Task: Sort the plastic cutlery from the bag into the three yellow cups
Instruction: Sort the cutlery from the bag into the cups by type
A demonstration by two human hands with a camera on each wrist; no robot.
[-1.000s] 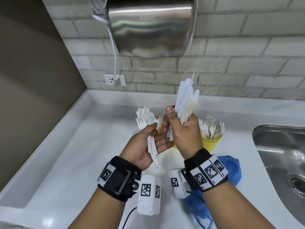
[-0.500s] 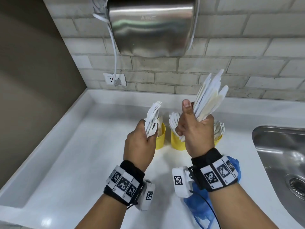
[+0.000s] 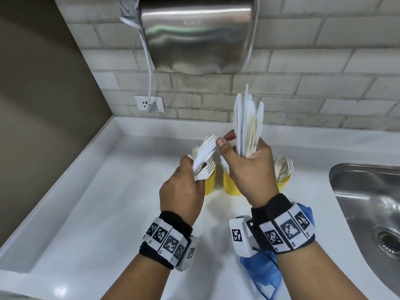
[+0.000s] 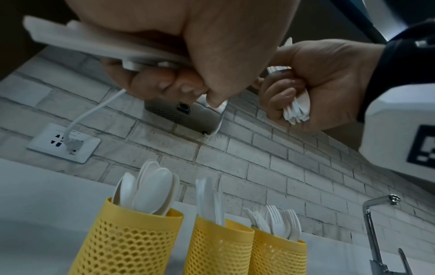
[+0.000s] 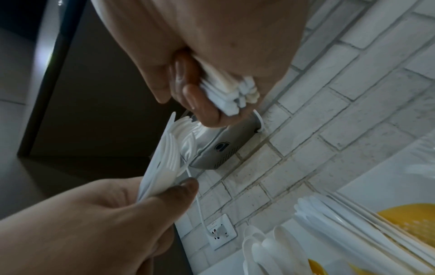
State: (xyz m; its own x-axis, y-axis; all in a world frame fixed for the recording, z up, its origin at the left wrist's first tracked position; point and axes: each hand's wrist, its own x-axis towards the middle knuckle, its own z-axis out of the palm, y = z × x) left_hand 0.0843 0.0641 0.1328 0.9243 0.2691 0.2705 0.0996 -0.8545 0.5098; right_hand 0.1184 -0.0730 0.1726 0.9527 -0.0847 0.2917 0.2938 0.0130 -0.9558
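My left hand [image 3: 190,172] grips a bunch of white plastic forks [image 3: 205,153], tines slanting up to the right. My right hand [image 3: 244,163] holds a bundle of white knives [image 3: 246,120] upright in its curled fingers. Its thumb and forefinger reach out to the fork tips; whether they touch is unclear. Both hands hover over three yellow mesh cups. The left cup [image 4: 127,241] holds spoons, the middle cup [image 4: 219,245] knives, the right cup [image 4: 277,254] forks. In the right wrist view the knife handles [image 5: 230,93] stick out below my fist. The blue bag [image 3: 266,267] lies under my right wrist.
The white counter [image 3: 97,202] runs into a corner on the left. A steel sink [image 3: 368,202] is set in at the right. On the brick wall hang a metal hand dryer [image 3: 194,35] and a socket [image 3: 149,103] with a cable plugged in.
My left hand turned palm-down and tipped its forks toward the right hand. The right hand swung its knife bundle upright and leftward, so the two hands now nearly meet.
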